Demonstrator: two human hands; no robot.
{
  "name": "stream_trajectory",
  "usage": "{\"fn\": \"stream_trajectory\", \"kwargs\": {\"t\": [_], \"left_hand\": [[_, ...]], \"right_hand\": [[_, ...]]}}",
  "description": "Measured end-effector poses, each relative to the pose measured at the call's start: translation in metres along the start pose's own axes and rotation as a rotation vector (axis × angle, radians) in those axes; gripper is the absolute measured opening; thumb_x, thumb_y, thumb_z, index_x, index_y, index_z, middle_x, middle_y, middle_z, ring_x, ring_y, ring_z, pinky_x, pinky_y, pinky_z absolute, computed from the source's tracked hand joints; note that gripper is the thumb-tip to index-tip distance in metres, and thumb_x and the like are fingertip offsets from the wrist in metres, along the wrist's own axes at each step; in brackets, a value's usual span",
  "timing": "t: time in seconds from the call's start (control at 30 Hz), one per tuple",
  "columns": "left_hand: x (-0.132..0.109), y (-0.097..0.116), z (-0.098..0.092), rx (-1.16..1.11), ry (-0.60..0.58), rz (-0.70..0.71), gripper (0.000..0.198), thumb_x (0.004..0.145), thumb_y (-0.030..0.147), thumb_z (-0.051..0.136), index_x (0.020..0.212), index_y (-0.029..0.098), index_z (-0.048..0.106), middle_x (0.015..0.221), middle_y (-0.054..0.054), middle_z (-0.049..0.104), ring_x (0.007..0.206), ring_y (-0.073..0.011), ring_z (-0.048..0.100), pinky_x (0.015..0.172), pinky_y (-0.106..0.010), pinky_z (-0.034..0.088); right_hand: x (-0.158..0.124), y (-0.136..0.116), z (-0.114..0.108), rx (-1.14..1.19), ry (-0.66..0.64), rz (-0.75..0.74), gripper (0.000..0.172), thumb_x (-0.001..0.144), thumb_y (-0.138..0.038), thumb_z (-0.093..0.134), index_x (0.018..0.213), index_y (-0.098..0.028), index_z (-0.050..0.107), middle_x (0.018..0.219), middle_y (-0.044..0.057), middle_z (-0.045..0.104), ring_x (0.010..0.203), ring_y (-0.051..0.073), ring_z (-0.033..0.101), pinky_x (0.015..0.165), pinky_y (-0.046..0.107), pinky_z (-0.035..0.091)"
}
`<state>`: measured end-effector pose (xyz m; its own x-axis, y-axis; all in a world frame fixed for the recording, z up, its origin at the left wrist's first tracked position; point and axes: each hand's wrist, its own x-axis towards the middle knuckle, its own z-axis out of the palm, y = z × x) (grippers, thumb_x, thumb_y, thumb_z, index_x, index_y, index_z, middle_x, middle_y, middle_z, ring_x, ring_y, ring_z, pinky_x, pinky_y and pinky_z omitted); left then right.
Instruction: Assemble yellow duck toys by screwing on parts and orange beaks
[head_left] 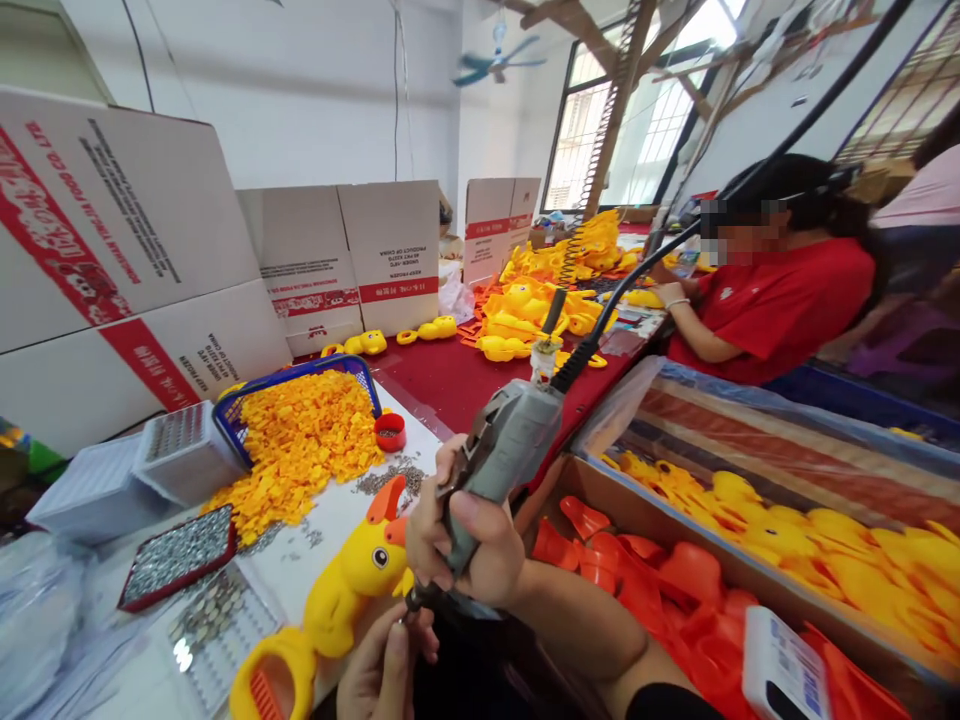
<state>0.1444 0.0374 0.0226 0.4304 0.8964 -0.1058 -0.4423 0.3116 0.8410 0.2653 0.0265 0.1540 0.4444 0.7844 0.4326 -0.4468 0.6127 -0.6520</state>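
My right hand (461, 545) grips a grey electric screwdriver (504, 448), its bit pointing down and left; a black cable runs up from its top. Just below the bit, my left hand (386, 665) pinches something too small to make out. A yellow toy duck (352, 585) with an orange beak lies on the white table next to both hands, its head close to the screwdriver tip.
A blue basket (300, 375) heaped with yellow plastic pieces, a red tray of screws (178, 555) and loose screws (390, 475) lie to the left. A box of orange parts (645, 570) and yellow shells (847, 545) stands at the right. A person in red works at the far table.
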Motion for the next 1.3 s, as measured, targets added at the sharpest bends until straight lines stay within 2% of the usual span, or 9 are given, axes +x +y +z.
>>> {"fn": "stream_trajectory", "kwargs": {"t": [0.27, 0.37, 0.67, 0.9, 1.07, 1.13, 1.2, 1.3], "left_hand": [[-0.004, 0.013, 0.001, -0.032, -0.149, -0.189, 0.045, 0.08, 0.058, 0.084, 0.086, 0.014, 0.078, 0.073, -0.006, 0.07, 0.064, -0.013, 0.061, 0.064, -0.025, 0.052], [-0.006, 0.019, 0.001, 0.022, -0.179, -0.191, 0.045, 0.085, 0.058, 0.08, 0.086, 0.013, 0.076, 0.076, -0.006, 0.069, 0.068, -0.0135, 0.06, 0.069, -0.026, 0.052], [-0.002, 0.029, -0.002, -0.068, -0.318, -0.232, 0.041, 0.084, 0.053, 0.082, 0.081, 0.013, 0.073, 0.071, -0.004, 0.065, 0.066, -0.0143, 0.058, 0.064, -0.028, 0.049], [-0.002, 0.027, -0.001, -0.09, -0.357, -0.299, 0.045, 0.085, 0.056, 0.079, 0.08, 0.012, 0.073, 0.068, -0.006, 0.066, 0.063, -0.0162, 0.061, 0.064, -0.03, 0.049], [-0.004, 0.019, 0.008, -0.17, -0.363, -0.333, 0.042, 0.091, 0.054, 0.074, 0.081, 0.013, 0.073, 0.065, -0.004, 0.064, 0.058, -0.0144, 0.057, 0.062, -0.031, 0.047], [-0.003, 0.022, 0.006, -0.144, -0.378, -0.309, 0.041, 0.092, 0.055, 0.072, 0.093, 0.014, 0.077, 0.073, -0.007, 0.068, 0.063, -0.0165, 0.06, 0.063, -0.032, 0.048], [0.001, 0.03, -0.004, -0.058, -0.403, -0.256, 0.044, 0.092, 0.055, 0.072, 0.114, 0.017, 0.076, 0.094, -0.011, 0.074, 0.069, -0.0174, 0.063, 0.063, -0.031, 0.05], [0.012, 0.052, -0.026, 0.209, -0.4, -0.046, 0.054, 0.092, 0.045, 0.076, 0.142, 0.03, 0.063, 0.132, -0.012, 0.067, 0.071, -0.0121, 0.061, 0.06, -0.026, 0.05]], "right_hand": [[-0.004, 0.002, 0.001, -0.058, 0.028, -0.023, 0.033, 0.088, -0.047, 0.068, 0.094, -0.026, 0.042, 0.055, -0.013, 0.045, 0.032, 0.006, 0.037, 0.037, 0.018, 0.036], [-0.005, -0.001, 0.004, -0.1, 0.059, -0.001, 0.036, 0.085, -0.047, 0.069, 0.091, -0.026, 0.04, 0.054, -0.013, 0.046, 0.031, 0.006, 0.036, 0.036, 0.019, 0.036], [-0.011, -0.015, 0.01, -0.237, 0.11, 0.094, 0.043, 0.081, -0.053, 0.072, 0.085, -0.028, 0.037, 0.052, -0.013, 0.045, 0.031, 0.009, 0.039, 0.038, 0.024, 0.037], [-0.012, -0.016, 0.005, -0.233, 0.094, 0.099, 0.035, 0.085, -0.045, 0.07, 0.088, -0.029, 0.039, 0.055, -0.012, 0.049, 0.034, 0.009, 0.041, 0.042, 0.025, 0.037], [-0.011, -0.022, 0.005, -0.282, 0.133, 0.161, 0.041, 0.079, -0.05, 0.075, 0.088, -0.029, 0.041, 0.054, -0.013, 0.046, 0.035, 0.009, 0.041, 0.046, 0.027, 0.037], [-0.011, -0.023, 0.003, -0.331, 0.153, 0.164, 0.04, 0.079, -0.052, 0.074, 0.088, -0.029, 0.042, 0.054, -0.013, 0.045, 0.035, 0.009, 0.042, 0.048, 0.027, 0.038], [-0.011, -0.022, 0.0, -0.358, 0.161, 0.125, 0.037, 0.081, -0.051, 0.073, 0.088, -0.029, 0.044, 0.054, -0.012, 0.046, 0.035, 0.009, 0.043, 0.048, 0.027, 0.038], [-0.007, -0.019, -0.007, -0.356, 0.142, 0.012, 0.033, 0.084, -0.048, 0.071, 0.089, -0.029, 0.045, 0.052, -0.012, 0.046, 0.033, 0.009, 0.042, 0.044, 0.026, 0.038]]}}
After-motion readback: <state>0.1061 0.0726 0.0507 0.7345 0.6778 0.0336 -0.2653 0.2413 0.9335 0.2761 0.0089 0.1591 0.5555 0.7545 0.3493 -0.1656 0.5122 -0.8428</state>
